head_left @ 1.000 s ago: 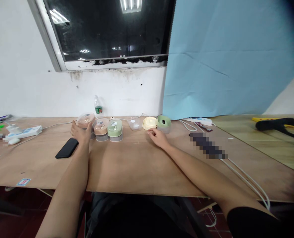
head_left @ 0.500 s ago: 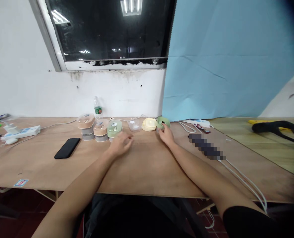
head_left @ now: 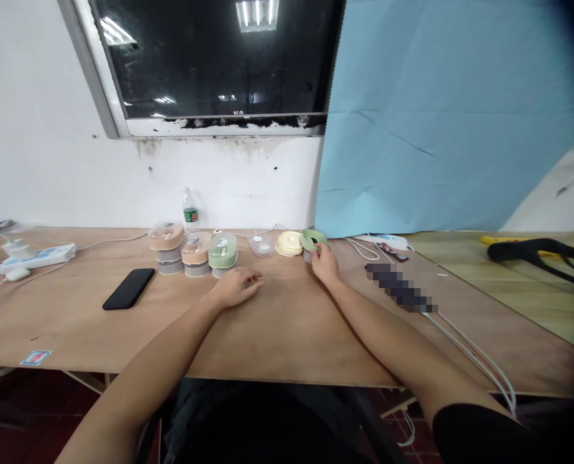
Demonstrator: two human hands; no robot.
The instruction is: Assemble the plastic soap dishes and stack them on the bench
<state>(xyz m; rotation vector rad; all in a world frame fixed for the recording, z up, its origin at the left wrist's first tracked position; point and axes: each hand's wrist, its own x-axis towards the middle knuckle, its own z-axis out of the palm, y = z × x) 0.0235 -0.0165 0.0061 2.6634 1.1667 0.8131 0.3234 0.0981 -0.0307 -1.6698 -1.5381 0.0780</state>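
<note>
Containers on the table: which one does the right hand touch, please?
The green-lidded container at the row's right end, touched by the right hand; the other green-lidded container stands further left, untouched.

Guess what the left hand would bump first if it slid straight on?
The left hand would probably bump the right hand first, though depth is hard to judge.

Under the right hand (head_left: pixel 323 261), a sage-green lid (head_left: pixel 313 240) sits tilted on a clear plastic container (head_left: pixel 307 256), while a green-lidded stacked container (head_left: pixel 222 251) stands just beyond the left hand (head_left: pixel 236 288).
</note>
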